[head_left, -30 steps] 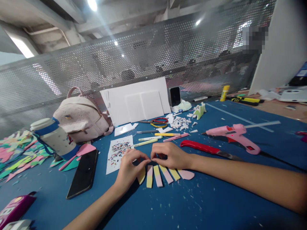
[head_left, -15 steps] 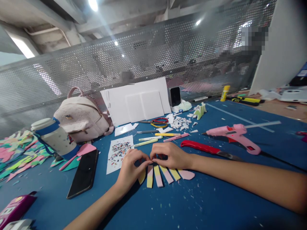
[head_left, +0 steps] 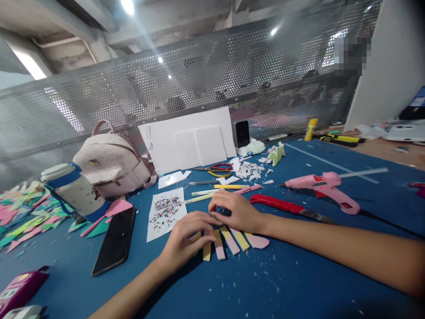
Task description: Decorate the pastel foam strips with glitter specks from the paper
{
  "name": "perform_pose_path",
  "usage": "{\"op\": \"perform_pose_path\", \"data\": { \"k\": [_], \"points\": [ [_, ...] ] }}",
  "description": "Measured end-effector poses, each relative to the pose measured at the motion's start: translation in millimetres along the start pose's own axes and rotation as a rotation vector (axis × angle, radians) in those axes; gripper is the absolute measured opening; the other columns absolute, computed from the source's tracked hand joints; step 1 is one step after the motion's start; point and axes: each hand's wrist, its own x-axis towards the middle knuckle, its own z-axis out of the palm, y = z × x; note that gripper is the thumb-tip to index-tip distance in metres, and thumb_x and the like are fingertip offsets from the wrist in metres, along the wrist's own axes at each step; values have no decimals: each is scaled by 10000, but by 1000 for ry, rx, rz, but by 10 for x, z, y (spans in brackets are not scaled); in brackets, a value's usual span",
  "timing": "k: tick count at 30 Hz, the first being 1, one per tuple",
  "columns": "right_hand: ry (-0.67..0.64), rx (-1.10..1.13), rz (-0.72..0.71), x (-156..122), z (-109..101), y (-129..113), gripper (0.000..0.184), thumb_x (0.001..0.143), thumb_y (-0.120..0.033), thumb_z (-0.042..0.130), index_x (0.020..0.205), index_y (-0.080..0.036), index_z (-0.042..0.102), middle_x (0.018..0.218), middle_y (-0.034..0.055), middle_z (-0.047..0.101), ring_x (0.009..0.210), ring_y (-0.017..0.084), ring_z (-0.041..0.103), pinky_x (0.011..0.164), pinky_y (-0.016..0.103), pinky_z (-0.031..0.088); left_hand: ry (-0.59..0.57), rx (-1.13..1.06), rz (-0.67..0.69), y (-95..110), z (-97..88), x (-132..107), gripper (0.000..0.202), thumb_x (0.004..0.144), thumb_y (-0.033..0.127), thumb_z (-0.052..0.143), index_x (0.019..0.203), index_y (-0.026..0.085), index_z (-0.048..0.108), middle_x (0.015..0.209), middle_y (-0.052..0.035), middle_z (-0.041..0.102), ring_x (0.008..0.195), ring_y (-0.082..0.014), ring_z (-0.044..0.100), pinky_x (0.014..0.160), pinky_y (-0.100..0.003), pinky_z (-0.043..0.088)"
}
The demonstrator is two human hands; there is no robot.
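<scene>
My left hand (head_left: pixel 190 234) is bent over the left end of a fan of pink and yellow strips (head_left: pixel 219 248), its thumb crossing the tops of two of them. Just above the fan, my right hand (head_left: pixel 236 213) has its thumb and index finger in a pinch. The fingertips of both hands meet, and whatever lies between them is too small or hidden to make out. A rounded pink piece (head_left: pixel 258 242) forms the right end of the fan. Part of the left end is covered by my left hand.
A pink glue gun (head_left: pixel 323 184) and a red-handled knife (head_left: pixel 279 202) lie to the right. On the left are a phone (head_left: pixel 114 241), a bottle (head_left: pixel 76 190) and a backpack (head_left: pixel 109 161). Behind my hands are pens (head_left: pixel 231 187), scissors (head_left: pixel 219 168) and a sheet with tiny colourful bits (head_left: pixel 166 215).
My left hand has shifted slightly right, and its thumb now lies over strips that showed before. My right hand has lifted a little and stays almost in place.
</scene>
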Motion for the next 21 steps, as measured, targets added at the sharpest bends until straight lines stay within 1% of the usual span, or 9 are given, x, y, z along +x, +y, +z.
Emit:
{"op": "perform_pose_path", "data": {
  "k": [2, 5, 11, 16, 21],
  "points": [
    [33, -34, 9, 4, 2, -3, 74, 923, -173, 548, 868, -191, 594, 874, 26, 630, 877, 185, 534, 825, 318, 416, 4, -24, -7, -8, 5, 3, 51, 891, 191, 672, 853, 184, 705, 1036, -97, 744, 1031, -227, 654, 939, -359, 488],
    [41, -60, 29, 4, 0, -10, 79, 927, -173, 537, 868, -195, 585, 882, 24, 621, 885, 187, 522, 822, 320, 406, -15, -58, -17, 1, 18, 7, 45, 887, 187, 678, 847, 185, 699, 958, -72, 752, 970, -207, 668, 914, -336, 492],
    [43, -68, 74, 3, -6, -18, 64, 891, -142, 530, 872, -202, 544, 885, 16, 605, 889, 188, 509, 813, 316, 391, -50, -15, -72, 16, 29, -21, 105, 918, 234, 644, 837, 183, 687, 844, -47, 711, 817, -172, 637, 774, -276, 477],
    [47, -67, 70, 0, 9, -4, 97, 833, -110, 514, 850, -204, 495, 848, 7, 564, 835, 177, 488, 779, 301, 383, -34, 46, -152, -28, 23, -36, 158, 933, 264, 619, 807, 174, 652, 786, -38, 669, 764, -165, 603, 722, -259, 450],
    [10, -46, 47, -13, 6, 17, 129, 779, -79, 477, 827, -197, 465, 833, 10, 530, 795, 167, 474, 727, 284, 376, 19, 80, -229, -35, 5, -29, 171, 949, 248, 579, 796, 180, 612, 752, -8, 663, 721, -142, 602, 707, -235, 438]
  ]
}}
